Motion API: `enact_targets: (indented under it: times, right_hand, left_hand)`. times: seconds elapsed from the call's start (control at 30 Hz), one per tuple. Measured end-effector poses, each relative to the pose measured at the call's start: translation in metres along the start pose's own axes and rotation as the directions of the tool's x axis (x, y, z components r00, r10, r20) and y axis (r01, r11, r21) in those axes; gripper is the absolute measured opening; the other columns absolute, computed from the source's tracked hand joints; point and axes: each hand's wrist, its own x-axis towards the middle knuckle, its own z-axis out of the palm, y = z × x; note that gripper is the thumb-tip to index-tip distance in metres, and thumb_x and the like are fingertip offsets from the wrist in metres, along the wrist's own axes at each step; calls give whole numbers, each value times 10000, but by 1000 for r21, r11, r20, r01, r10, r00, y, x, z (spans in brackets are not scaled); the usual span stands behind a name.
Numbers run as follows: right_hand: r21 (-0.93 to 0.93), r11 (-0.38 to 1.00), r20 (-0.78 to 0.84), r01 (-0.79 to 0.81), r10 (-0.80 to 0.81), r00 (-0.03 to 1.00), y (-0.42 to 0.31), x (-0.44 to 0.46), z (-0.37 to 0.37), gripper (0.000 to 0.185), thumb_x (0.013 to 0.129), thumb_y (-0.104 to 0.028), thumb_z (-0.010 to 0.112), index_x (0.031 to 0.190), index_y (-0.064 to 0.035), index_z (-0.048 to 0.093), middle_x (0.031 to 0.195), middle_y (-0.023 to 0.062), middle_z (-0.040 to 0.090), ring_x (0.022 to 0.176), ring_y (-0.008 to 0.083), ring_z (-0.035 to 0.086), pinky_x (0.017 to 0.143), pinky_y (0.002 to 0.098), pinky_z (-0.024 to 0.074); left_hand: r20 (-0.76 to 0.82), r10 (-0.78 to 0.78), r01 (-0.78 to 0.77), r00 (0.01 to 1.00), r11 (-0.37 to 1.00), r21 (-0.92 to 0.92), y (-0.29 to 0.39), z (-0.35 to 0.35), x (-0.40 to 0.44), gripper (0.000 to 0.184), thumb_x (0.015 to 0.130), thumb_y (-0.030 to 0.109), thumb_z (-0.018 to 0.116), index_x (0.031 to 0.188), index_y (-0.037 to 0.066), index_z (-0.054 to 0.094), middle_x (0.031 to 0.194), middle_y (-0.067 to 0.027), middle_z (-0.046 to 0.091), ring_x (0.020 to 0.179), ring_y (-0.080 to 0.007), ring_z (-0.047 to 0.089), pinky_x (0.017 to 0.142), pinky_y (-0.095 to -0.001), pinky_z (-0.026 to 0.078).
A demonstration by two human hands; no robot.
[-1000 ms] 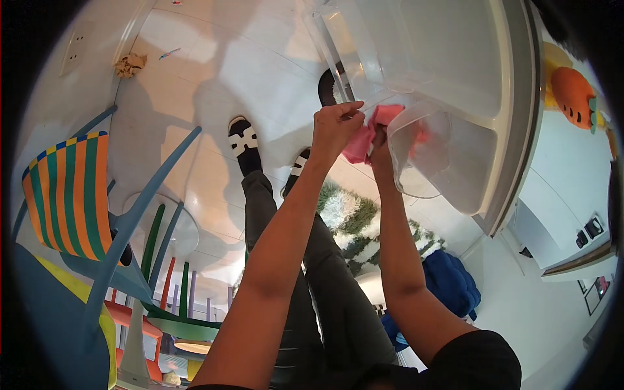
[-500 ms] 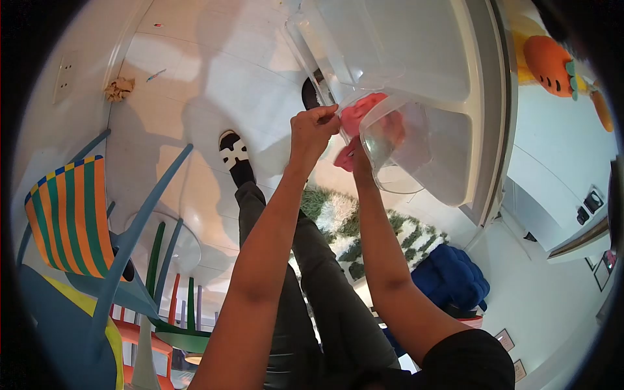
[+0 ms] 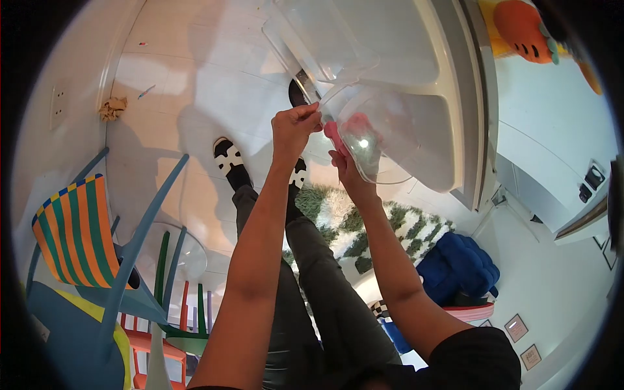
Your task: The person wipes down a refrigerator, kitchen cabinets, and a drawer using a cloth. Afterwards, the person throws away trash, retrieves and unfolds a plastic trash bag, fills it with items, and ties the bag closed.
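My left hand pinches the near-left edge of a clear plastic container with rounded sides. Pink cloth is bunched in my right hand, pressed against the near side of the clear plastic. More pink shows blurred through the see-through wall, and a bright glint lies on it. The container is held in front of a pale panel with a cream frame. Another clear piece of plastic stands beyond my left hand.
Blue chair with a striped back stands at left, near red and green chair legs. A green and white rug and dark blue cushion lie at lower right. Crumpled brown paper is by the wall. An orange plush sits at upper right.
My right hand has drawn back from beneath the clear plastic to its near side, bringing the pink cloth with it. My left hand keeps its pinch. The whole view has shifted slightly.
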Motion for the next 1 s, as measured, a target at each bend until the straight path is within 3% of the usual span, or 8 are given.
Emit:
enact_targets:
  times: [0.1,0.2,0.33,0.4,0.47,0.6,0.67,1.0]
  right_hand:
    - [313,805,256,-505,440,861,-13,3,-8,361,709,-55,627,1062,-100,562,1050,139,519,1014,346,459,849,469,365]
    - [22,999,-231,39,-33,972,-12,-5,9,279,682,-17,602,952,-90,589,943,99,561,882,310,512,769,439,397]
    - [320,940,190,121,-189,964,-34,-33,1,208,608,-75,668,806,-117,619,905,85,579,901,319,509,761,420,398]
    - [372,928,751,-8,-296,590,-71,-44,-25,248,606,-156,693,844,-136,626,975,98,575,936,316,515,808,390,402]
    - [381,871,124,310,-380,917,-108,-64,-82,271,635,-171,688,894,-144,614,1067,120,552,995,321,517,866,393,389]
    - [917,243,150,-318,527,836,-107,-13,-195,457,576,-39,691,998,-174,578,1200,144,474,1134,366,431,932,442,350]
    - [-121,992,-219,-45,18,976,-101,50,-240,492,554,2,668,1010,-155,568,1200,152,460,1090,384,461,883,441,402]
    - [243,960,-3,-142,147,989,-137,41,-225,518,552,11,643,1024,-122,476,1115,165,433,982,423,495,793,445,462]
  left_hand:
    - [35,18,-17,999,1000,-17,0,2,0,245,783,39,634,1013,-48,642,758,-91,656,631,-117,622,618,-235,547]
    - [25,-5,6,1000,998,-56,1,-1,-1,245,786,33,631,1017,-49,639,763,-87,652,628,-115,617,617,-235,550]
    - [59,-23,27,998,997,-69,4,-2,0,263,784,33,633,1025,-69,626,784,-89,641,647,-109,609,627,-226,553]
    - [34,-22,22,999,1000,-5,4,-1,-2,272,786,45,635,1032,-71,622,788,-88,637,652,-114,610,634,-230,555]
    - [51,-5,4,999,1000,17,5,0,-2,278,790,43,626,1043,-70,616,783,-85,634,661,-110,610,638,-234,556]
    - [2,2,-2,1000,999,41,7,1,-8,278,792,34,606,1056,-52,619,769,-56,632,643,-83,590,637,-233,557]
    - [-79,-2,14,997,990,142,12,-1,-13,292,795,77,618,1067,-30,624,767,-46,634,620,-83,581,612,-227,540]
    - [-262,312,-172,913,879,445,95,-20,-152,286,868,115,571,1118,-23,577,958,-92,625,773,-116,602,669,-244,520]
